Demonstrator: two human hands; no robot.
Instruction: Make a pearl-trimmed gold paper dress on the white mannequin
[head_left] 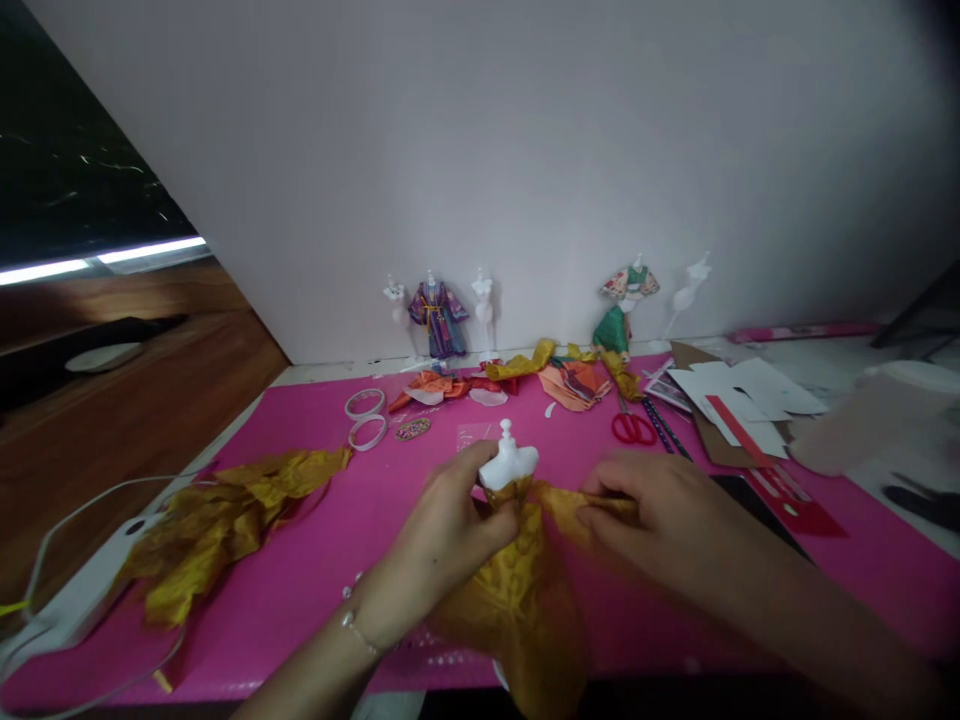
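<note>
A small white mannequin (510, 462) stands upright near the front of the pink mat, its body wrapped in gold fabric (517, 590) that hangs down past the mat's front edge. My left hand (442, 530) is closed round the mannequin's torso, thumb across the gold fabric at the waist. Just to the right, my right hand (637, 505) pinches a strip of the gold fabric and holds it out sideways from the torso. The fingertips of my right hand are partly hidden by the cloth.
Crumpled gold fabric (225, 510) lies at the left over a white power strip (90, 580). Tape rolls (367, 432) sit behind my left hand. Red scissors (632, 428) and papers (739, 400) lie at the right. Several small mannequins, two dressed (439, 315), stand along the wall.
</note>
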